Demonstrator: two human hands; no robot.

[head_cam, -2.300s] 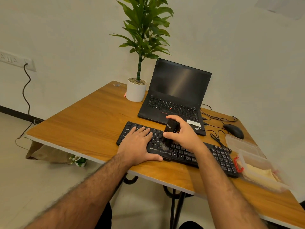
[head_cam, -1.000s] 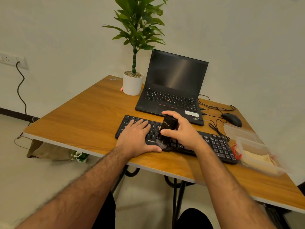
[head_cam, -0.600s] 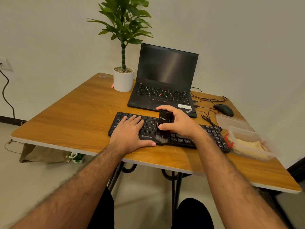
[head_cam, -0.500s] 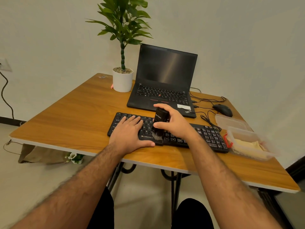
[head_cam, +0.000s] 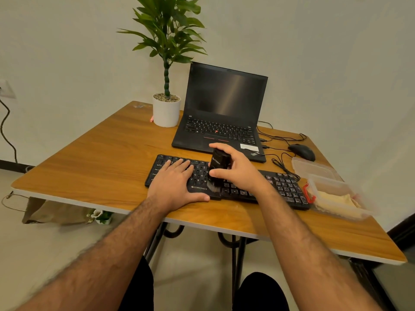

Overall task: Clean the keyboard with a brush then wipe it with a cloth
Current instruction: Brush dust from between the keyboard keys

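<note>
A small office or home desk corner: a wooden table (head_cam: 89,167) against a plain wall, with an open laptop (head_cam: 224,113), mouse (head_cam: 302,151) and potted plant (head_cam: 166,104) beyond the fingers (head_cam: 179,163).

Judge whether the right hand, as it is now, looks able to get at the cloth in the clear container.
Probably not yet. The right hand grips the brush on the keyboard, so it is occupied. The cloth lies in an open container at the keyboard's right end, with nothing lying between.

Black keyboard (head_cam: 226,182) lies flat before the laptop (head_cam: 221,117) — black brush (head_cam: 216,170) upright on its middle keys; yellow cloth (head_cam: 336,198) right of the keyboard.
</note>
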